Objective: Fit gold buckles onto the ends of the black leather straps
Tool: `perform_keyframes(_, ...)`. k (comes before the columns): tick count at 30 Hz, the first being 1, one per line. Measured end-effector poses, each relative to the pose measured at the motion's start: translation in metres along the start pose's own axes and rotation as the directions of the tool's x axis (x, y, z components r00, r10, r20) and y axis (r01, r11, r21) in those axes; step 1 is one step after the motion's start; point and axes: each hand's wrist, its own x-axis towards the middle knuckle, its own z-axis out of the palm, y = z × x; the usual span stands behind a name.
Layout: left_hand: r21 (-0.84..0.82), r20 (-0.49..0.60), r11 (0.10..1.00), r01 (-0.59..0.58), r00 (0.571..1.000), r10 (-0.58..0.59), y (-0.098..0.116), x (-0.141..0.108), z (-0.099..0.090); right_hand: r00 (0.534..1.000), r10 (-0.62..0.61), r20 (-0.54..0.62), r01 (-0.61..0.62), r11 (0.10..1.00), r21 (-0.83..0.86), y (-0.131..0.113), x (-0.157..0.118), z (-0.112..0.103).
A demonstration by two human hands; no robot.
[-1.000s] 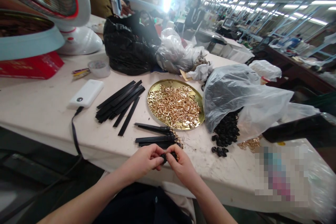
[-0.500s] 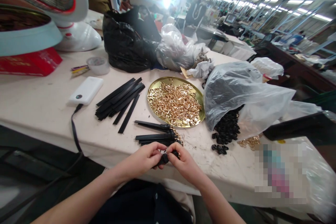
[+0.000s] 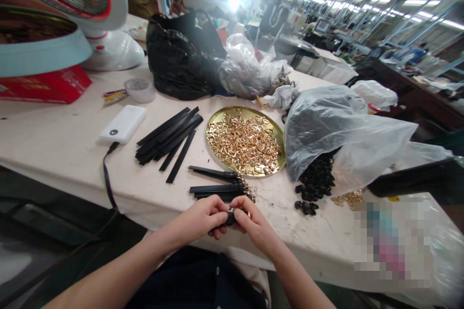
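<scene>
A factory floor is stretching away on the far right: long rows of ceiling strip lights (image 3: 362,2) are glowing over workbenches (image 3: 326,65), with bagged parts crowding the near table (image 3: 54,140).

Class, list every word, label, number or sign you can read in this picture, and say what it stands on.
None can be read.
Red box: pale marks along its side, too blurred.
White power bank: a small round dark mark, no letters legible.
Lower right of the table: a patch is pixelated, nothing legible.
Monitor in the background: too small.
</scene>
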Motion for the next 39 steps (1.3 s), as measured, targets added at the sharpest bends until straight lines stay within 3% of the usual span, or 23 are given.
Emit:
perform_keyframes(3,0.072,0.053,0.997,0.026,0.998,-0.030,-0.001,-0.001,-0.004,0.995,-0.028,-0.101,0.006,0.978,-0.210,0.002,0.000,0.001)
perform_keyframes(6,-0.040,0.125,0.999,0.035,0.992,-0.030,-0.005,0.000,-0.004,0.987,-0.087,-0.136,0.041,0.949,-0.311,0.004,-0.003,0.000)
perform_keyframes(13,-0.060,0.118,0.998,0.027,0.993,-0.020,-0.004,0.005,0.007,0.991,-0.124,-0.058,0.099,0.940,-0.326,0.009,-0.004,0.010)
perform_keyframes(18,-0.035,0.051,0.999,0.006,0.999,-0.004,-0.008,0.007,0.001,0.982,-0.146,-0.122,0.115,0.966,-0.232,0.013,-0.002,0.014)
perform_keyframes(24,0.080,-0.028,0.997,-0.016,0.999,0.019,-0.012,0.009,-0.002,0.975,-0.155,-0.161,0.093,0.936,-0.338,0.007,-0.003,0.004)
perform_keyframes(29,0.234,-0.051,0.966,-0.108,0.991,0.123,-0.005,0.008,0.001,0.988,-0.086,-0.132,0.058,0.977,-0.204,0.008,0.004,0.005)
perform_keyframes(32,0.417,-0.042,0.897,-0.148,0.983,0.181,0.011,0.006,-0.013,0.982,-0.056,-0.180,0.027,0.987,-0.160,0.005,0.013,0.002)
perform_keyframes(35,0.622,-0.039,0.757,-0.201,0.957,0.286,0.026,0.009,-0.029,0.951,-0.149,-0.271,0.056,0.945,-0.323,-0.004,0.021,-0.003)
perform_keyframes(39,0.734,-0.056,0.631,-0.251,0.903,0.425,0.030,0.024,-0.036,0.852,-0.430,-0.299,0.117,0.713,-0.692,-0.011,0.035,-0.009)
